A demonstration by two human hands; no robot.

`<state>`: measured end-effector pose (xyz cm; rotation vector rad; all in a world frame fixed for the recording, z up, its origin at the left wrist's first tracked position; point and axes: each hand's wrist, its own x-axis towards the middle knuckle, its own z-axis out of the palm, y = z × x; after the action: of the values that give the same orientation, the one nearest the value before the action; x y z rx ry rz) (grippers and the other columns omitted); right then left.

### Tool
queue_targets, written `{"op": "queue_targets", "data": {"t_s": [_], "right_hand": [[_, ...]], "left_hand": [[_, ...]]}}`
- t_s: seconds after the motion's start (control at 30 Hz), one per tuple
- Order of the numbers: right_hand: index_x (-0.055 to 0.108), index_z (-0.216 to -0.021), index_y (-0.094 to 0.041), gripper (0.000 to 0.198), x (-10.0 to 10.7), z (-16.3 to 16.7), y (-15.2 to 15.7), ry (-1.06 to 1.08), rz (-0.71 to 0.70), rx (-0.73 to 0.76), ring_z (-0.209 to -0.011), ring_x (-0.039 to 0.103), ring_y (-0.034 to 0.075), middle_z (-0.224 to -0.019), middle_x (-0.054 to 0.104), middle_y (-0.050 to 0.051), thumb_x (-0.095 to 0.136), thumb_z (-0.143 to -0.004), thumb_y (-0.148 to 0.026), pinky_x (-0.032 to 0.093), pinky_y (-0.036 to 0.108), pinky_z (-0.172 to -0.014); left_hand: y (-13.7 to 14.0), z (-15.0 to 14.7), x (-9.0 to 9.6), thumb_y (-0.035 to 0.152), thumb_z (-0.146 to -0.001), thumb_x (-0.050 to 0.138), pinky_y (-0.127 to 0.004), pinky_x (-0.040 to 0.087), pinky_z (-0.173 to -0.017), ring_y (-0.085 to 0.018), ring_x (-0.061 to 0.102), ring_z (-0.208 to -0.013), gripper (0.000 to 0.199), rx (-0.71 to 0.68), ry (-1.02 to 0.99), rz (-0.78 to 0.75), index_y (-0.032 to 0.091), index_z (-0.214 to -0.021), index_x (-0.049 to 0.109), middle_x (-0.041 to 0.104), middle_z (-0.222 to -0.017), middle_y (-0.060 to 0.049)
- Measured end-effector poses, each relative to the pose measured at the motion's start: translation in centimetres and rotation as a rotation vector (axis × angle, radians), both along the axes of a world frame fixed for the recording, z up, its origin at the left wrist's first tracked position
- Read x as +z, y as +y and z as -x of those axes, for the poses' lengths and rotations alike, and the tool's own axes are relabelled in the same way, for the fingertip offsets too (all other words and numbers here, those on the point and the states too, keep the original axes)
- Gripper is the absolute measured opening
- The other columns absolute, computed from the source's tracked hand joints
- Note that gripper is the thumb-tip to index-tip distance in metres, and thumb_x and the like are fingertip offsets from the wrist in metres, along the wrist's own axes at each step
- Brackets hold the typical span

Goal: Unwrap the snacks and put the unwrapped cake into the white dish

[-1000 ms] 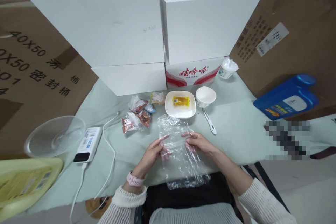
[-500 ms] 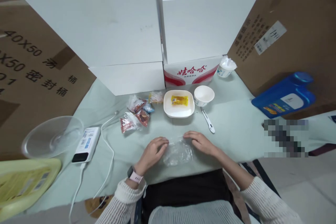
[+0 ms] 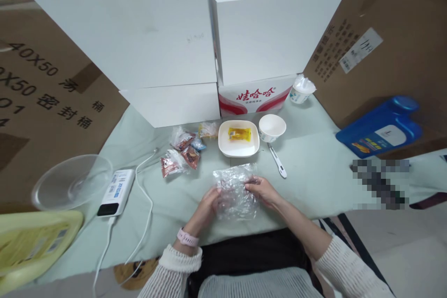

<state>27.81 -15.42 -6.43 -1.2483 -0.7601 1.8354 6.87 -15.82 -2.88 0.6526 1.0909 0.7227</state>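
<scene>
A clear, crinkled plastic bag (image 3: 236, 191) is stretched between my hands near the table's front edge. My left hand (image 3: 210, 199) pinches its left side, the thumb on top. My right hand (image 3: 262, 191) grips the right side with thumb and curled fingers. Just beyond the bag stands a white square bowl (image 3: 238, 151) with a yellow wrapped snack (image 3: 240, 134) lying in it. To its right are a round white paper bowl (image 3: 272, 125) and a white stick-like utensil (image 3: 278, 162). Several small wrapped snacks (image 3: 181, 149) lie in a pile to the left.
White boxes (image 3: 167, 32) wall off the back, with cardboard boxes (image 3: 384, 46) on the sides. A power bank (image 3: 117, 192) with a white cable, a clear round lid (image 3: 71, 181) and a yellow-green container (image 3: 38, 247) sit left. A blue bottle (image 3: 380, 125) lies right, a cup (image 3: 302, 89) behind.
The plastic bag lay flat under my fingertips; now both hands have closed on its sides and lifted it. It spreads further up, toward the square bowl. My left wrist has turned.
</scene>
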Motion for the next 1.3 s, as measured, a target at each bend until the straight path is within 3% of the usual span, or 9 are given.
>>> {"op": "queue_targets", "data": {"t_s": [0.1, 0.27, 0.47, 0.6, 0.73, 0.83, 1.03, 1.2, 1.3], "right_hand": [[0.063, -0.090, -0.018, 0.054, 0.7, -0.4, -0.1, -0.030, 0.013, 0.073, -0.058, 0.058, 0.011, -0.069, 0.065, -0.002, 0.087, -0.052, -0.047, 0.047, 0.024, -0.056], [0.059, -0.096, -0.017, 0.051, 1.3, -2.1, -0.2, -0.051, 0.013, 0.315, -0.037, 0.045, 0.009, -0.048, 0.055, -0.009, 0.083, -0.059, -0.044, 0.033, 0.020, -0.039], [0.064, -0.071, -0.018, 0.035, 2.1, -3.2, -0.4, 0.040, -0.082, 0.260, -0.047, 0.051, 0.010, -0.060, 0.062, -0.002, 0.079, -0.058, -0.046, 0.036, 0.022, -0.046], [0.070, -0.068, -0.017, 0.040, 2.4, -3.3, -0.3, 0.025, -0.127, 0.218, -0.070, 0.060, 0.016, -0.075, 0.068, 0.006, 0.066, -0.067, -0.056, 0.046, 0.028, -0.064], [0.067, -0.071, -0.018, 0.035, 2.3, -2.6, 0.0, -0.166, -0.198, 0.136, -0.065, 0.054, 0.014, -0.071, 0.063, 0.002, 0.073, -0.065, -0.052, 0.044, 0.027, -0.065], [0.064, -0.079, -0.020, 0.034, 2.4, -2.2, 0.0, -0.205, -0.242, 0.088, -0.065, 0.052, 0.012, -0.078, 0.061, -0.001, 0.080, -0.061, -0.043, 0.044, 0.026, -0.065], [0.063, -0.085, -0.020, 0.026, 2.1, -2.0, 0.0, -0.227, -0.321, 0.130, -0.074, 0.058, 0.016, -0.083, 0.061, 0.002, 0.069, -0.073, -0.042, 0.049, 0.032, -0.074], [0.066, -0.091, -0.021, 0.016, 2.4, -1.8, -0.9, -0.688, -0.667, -0.079, -0.105, 0.057, 0.024, -0.107, 0.060, 0.010, 0.056, -0.083, -0.029, 0.046, 0.042, -0.094], [0.066, -0.096, -0.021, 0.018, 3.3, -1.0, -2.2, -0.779, -0.760, -0.139, -0.102, 0.057, 0.023, -0.104, 0.061, 0.011, 0.052, -0.089, -0.028, 0.046, 0.041, -0.094]], "left_hand": [[-0.3, 0.3, 0.4, 0.054, -0.066, 0.076, -0.030, 0.049, -0.067, -0.020, 0.065, -0.068, 0.062, -0.181, 0.090, 0.029, 0.009, -0.108, 0.068, 0.070, -0.074, -0.008], [0.0, 1.9, 1.5, 0.055, -0.072, 0.071, -0.025, 0.043, -0.057, -0.013, 0.053, -0.055, 0.059, -0.276, 0.208, -0.102, 0.013, -0.113, 0.070, 0.060, -0.058, 0.002], [0.4, 3.4, 2.9, 0.045, -0.067, 0.072, -0.031, 0.048, -0.075, -0.020, 0.063, -0.075, 0.034, -0.297, 0.036, -0.100, 0.015, -0.082, 0.076, 0.072, -0.078, -0.008], [0.7, 3.5, 3.5, 0.051, -0.079, 0.054, -0.034, 0.046, -0.084, -0.023, 0.062, -0.086, 0.040, -0.351, 0.236, -0.292, 0.018, -0.073, 0.075, 0.073, -0.083, -0.009], [0.6, 2.6, 3.1, 0.045, -0.070, 0.070, -0.030, 0.046, -0.083, -0.020, 0.060, -0.085, 0.033, -0.199, 0.447, -0.393, 0.019, -0.089, 0.072, 0.071, -0.090, -0.005], [0.3, 1.7, 2.5, 0.042, -0.062, 0.079, -0.028, 0.047, -0.082, -0.016, 0.061, -0.083, 0.061, 0.002, 0.309, -0.242, 0.020, -0.117, 0.064, 0.070, -0.101, -0.005], [-0.5, 0.5, 1.5, 0.046, -0.055, 0.086, -0.033, 0.052, -0.085, -0.024, 0.068, -0.086, 0.045, 0.002, -0.116, 0.157, 0.013, -0.083, 0.072, 0.074, -0.089, -0.011], [-0.7, 0.1, 1.7, 0.047, -0.059, 0.084, -0.039, 0.048, -0.099, -0.029, 0.066, -0.107, 0.046, 0.163, -0.022, 0.121, 0.013, -0.089, 0.074, 0.075, -0.102, -0.012], [-0.9, -0.4, 2.3, 0.052, -0.060, 0.083, -0.040, 0.041, -0.109, -0.031, 0.060, -0.120, 0.052, 0.217, 0.055, 0.018, 0.014, -0.095, 0.075, 0.073, -0.112, -0.013]]}}
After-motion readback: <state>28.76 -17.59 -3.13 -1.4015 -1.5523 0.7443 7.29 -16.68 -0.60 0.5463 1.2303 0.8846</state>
